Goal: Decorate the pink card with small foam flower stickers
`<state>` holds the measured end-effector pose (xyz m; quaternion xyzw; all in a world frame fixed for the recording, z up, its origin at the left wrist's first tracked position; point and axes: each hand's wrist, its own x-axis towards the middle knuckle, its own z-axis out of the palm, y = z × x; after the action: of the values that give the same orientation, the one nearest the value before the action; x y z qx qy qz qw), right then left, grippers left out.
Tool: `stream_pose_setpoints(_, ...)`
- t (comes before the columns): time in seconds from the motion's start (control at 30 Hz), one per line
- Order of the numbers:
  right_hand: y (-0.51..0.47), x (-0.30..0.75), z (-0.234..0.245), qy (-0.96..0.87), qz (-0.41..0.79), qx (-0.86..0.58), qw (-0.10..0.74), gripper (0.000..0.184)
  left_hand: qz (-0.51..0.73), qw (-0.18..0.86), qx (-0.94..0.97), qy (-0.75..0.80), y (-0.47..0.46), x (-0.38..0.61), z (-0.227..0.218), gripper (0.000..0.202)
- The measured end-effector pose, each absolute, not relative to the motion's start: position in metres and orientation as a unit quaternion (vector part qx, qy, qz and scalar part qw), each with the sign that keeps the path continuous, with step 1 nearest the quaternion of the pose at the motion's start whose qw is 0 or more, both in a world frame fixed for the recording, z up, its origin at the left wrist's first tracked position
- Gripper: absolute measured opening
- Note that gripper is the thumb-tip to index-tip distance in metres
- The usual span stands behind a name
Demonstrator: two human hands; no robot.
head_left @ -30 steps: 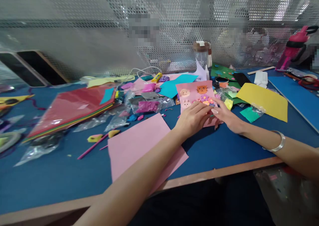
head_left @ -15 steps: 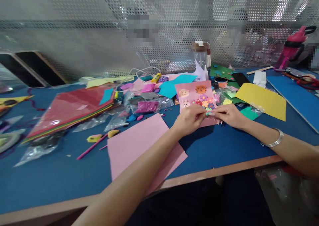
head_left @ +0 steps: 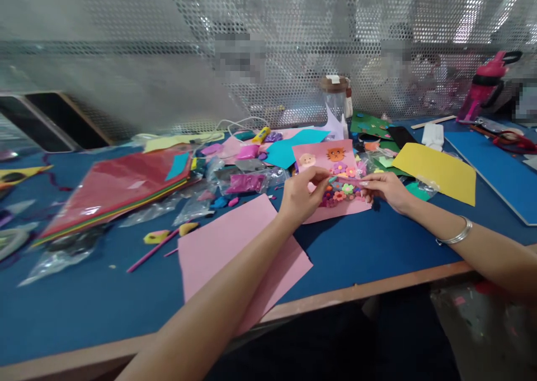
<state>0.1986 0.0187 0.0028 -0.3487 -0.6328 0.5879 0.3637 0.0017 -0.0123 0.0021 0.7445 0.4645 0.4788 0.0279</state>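
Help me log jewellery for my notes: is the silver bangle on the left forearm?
No, the silver bangle sits around the right forearm, while the left forearm shows none.

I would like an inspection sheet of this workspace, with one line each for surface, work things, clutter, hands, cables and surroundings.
Surface: blue tabletop, bare along part of its near side.
Work things: decorated pink sheet bearing an orange cat face and flower shapes; thin pink strip in front of it, material unclear.
Clutter: plain pink sheet, red pack, yellow sheet, plastic bag.
Hands: left hand and right hand appear to pinch the strip's ends.
Cables: white cable looping behind the clutter.
Surroundings: perforated metal screen behind; brown-lidded jar and pink bottle before it.
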Motion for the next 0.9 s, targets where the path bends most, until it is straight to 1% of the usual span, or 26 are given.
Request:
stream_pose_setpoints(0.1, 0.018, 0.198, 0.002, -0.645, 0.561, -0.361, 0.373, 0.017, 0.488, 0.035, 0.748, 0.448, -0.014, 0.004, 0.001, 0.013)
stream_pose_setpoints(0.2, 0.015, 0.197, 0.0, -0.672, 0.532, -0.35, 0.378, 0.019, 0.468, 0.034, 0.784, 0.407, -0.015, 0.01, -0.001, 0.013)
stream_pose_setpoints(0.37, 0.006, 0.194, 0.001, -0.669, 0.601, -0.278, 0.338, 0.024, 0.467, 0.032, 0.802, 0.371, -0.019, 0.019, -0.001, 0.01)
stream_pose_setpoints(0.4, 0.004, 0.194, 0.002, -0.678, 0.592, -0.275, 0.336, 0.026, 0.474, 0.041, 0.794, 0.378, -0.02, 0.019, -0.001, 0.011)
stream_pose_setpoints(0.47, 0.0, 0.193, 0.003, -0.712, 0.546, -0.29, 0.333, 0.029, 0.481, 0.065, 0.782, 0.392, -0.022, 0.02, -0.001, 0.02)
stream_pose_setpoints(0.53, -0.001, 0.193, 0.004, -0.735, 0.512, -0.305, 0.324, 0.027, 0.472, 0.076, 0.788, 0.388, -0.022, 0.02, -0.002, 0.027)
stream_pose_setpoints(0.57, -0.001, 0.194, 0.004, -0.739, 0.51, -0.308, 0.315, 0.025, 0.462, 0.075, 0.798, 0.379, -0.022, 0.02, -0.002, 0.025)
stream_pose_setpoints(0.67, 0.002, 0.195, 0.001, -0.727, 0.531, -0.319, 0.297, 0.022, 0.437, 0.072, 0.823, 0.356, -0.022, 0.02, -0.002, 0.016)
stream_pose_setpoints(0.83, 0.009, 0.196, -0.002, -0.704, 0.557, -0.318, 0.307, 0.017, 0.424, 0.027, 0.826, 0.371, -0.02, 0.02, 0.002, 0.016)
stream_pose_setpoints(0.9, 0.011, 0.195, -0.001, -0.687, 0.577, -0.317, 0.308, 0.018, 0.422, 0.015, 0.825, 0.376, -0.018, 0.017, 0.002, 0.017)
